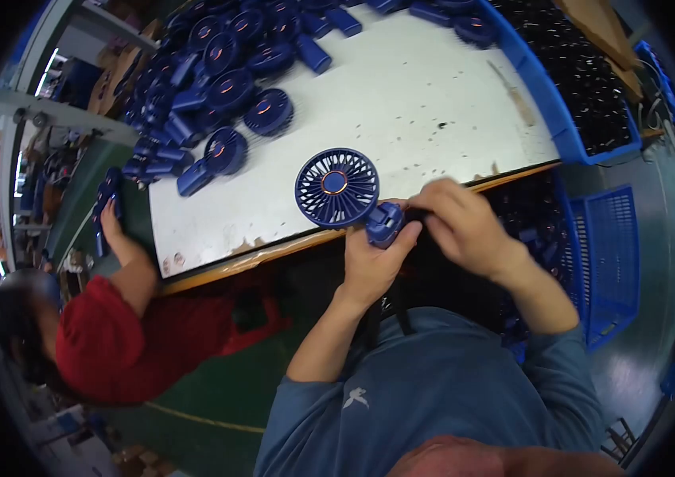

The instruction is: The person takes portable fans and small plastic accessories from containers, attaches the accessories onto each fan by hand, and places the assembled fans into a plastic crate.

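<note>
A dark blue handheld fan [353, 188] with a round slatted grille and an orange ring at its hub is held over the table's front edge. My left hand [372, 264] is wrapped round its handle below the head, with the thumb along the side. Close beside the handle, my right hand [468, 228] has its fingers pinched together. A small dark piece shows at its fingertips, too small and blurred to name. Whether that piece touches the fan I cannot tell.
A heap of similar blue fans [230, 91] covers the white table's [401, 103] left and far side. A blue tray [532, 75] of small black parts stands at right, above a blue crate [612, 262]. At left, a person in red [103, 338] reaches toward fans.
</note>
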{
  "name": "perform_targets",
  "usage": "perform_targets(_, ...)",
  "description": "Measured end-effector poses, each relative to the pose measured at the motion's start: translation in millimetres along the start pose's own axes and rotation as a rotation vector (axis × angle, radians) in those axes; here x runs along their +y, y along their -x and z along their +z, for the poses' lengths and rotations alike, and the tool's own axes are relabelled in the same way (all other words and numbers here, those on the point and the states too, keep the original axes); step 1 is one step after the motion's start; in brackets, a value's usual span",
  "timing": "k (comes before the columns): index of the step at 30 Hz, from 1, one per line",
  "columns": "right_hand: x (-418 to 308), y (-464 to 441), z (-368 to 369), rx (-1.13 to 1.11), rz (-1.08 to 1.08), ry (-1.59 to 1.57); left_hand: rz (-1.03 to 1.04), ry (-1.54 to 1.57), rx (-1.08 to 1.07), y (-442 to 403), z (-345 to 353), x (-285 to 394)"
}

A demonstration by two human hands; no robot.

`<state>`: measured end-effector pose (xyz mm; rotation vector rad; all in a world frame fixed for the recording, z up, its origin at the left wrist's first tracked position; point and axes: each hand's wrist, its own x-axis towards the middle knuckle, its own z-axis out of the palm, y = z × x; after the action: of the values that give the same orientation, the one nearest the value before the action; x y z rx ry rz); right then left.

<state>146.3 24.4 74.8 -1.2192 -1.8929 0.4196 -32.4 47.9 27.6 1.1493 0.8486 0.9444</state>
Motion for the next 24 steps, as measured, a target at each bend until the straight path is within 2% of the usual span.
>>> perform_targets(2, -8.0, 7.9, 19.1, 0.053, 0.142, -0.237, 0.097, -0.018, 0.053, 1.2, -6.9, -3.7)
perform_targets(4, -10.5, 13.8, 23.9, -0.048, 0.621, -0.858, 0.114, -0.101, 0.08, 5.5, -15.8, -5.3)
perform_targets(5, -7.4, 11.9, 15.0, -0.164, 0.705, -0.95, 0.139, -0.167, 0.101, 7.5, -17.5, -6.1)
perform_targets(8, -3.5, 11.5, 9.2, -0.22, 0.811, -0.937, -0.08, -0.037, 0.068, 11.0, -11.3, 6.8)
perform_targets(10, -9.3, 6.8, 5.0, -0.115, 0.49, -0.728, -0.28, 0.073, -0.07, 7.1, -15.8, 20.2)
perform_targets(11, -7.7, 0.0, -2.2, -0.141, 0.242, -0.414, -0.303, 0.159, -0.16, 7.2, -17.6, 18.9)
perform_targets(13, -7.0, -12.4, -0.9, -0.063, -0.052, -0.227, -0.355, 0.235, -0.325, 11.9, -20.8, 13.2)
perform_targets(14, -9.0, -17.8, -3.7, -0.146, -0.049, -0.163, -0.32, 0.306, -0.354, 14.1, -16.0, 13.3)
perform_targets(16, -13.9, -23.4, -2.3, -0.136, -0.116, -0.089, -0.265, 0.39, -0.451, 14.2, -19.8, 9.2)
perform_targets(17, -15.2, -25.2, -0.5, -0.13, -0.191, -0.016, -0.266, 0.389, -0.448, 15.0, -18.8, 10.1)
perform_targets(19, -18.3, -23.1, 4.1, -0.135, -0.195, 0.025, -0.263, 0.527, -0.304, 17.9, -12.6, 14.4)
perform_targets(20, -20.5, -22.5, 4.7, -0.123, -0.182, 0.087, -0.286, 0.495, -0.256, 17.9, -9.5, 16.8)
perform_targets(24, -28.7, -15.9, 11.7, -0.102, -0.116, 0.178, -0.238, 0.591, -0.303, 14.0, -1.2, 17.8)
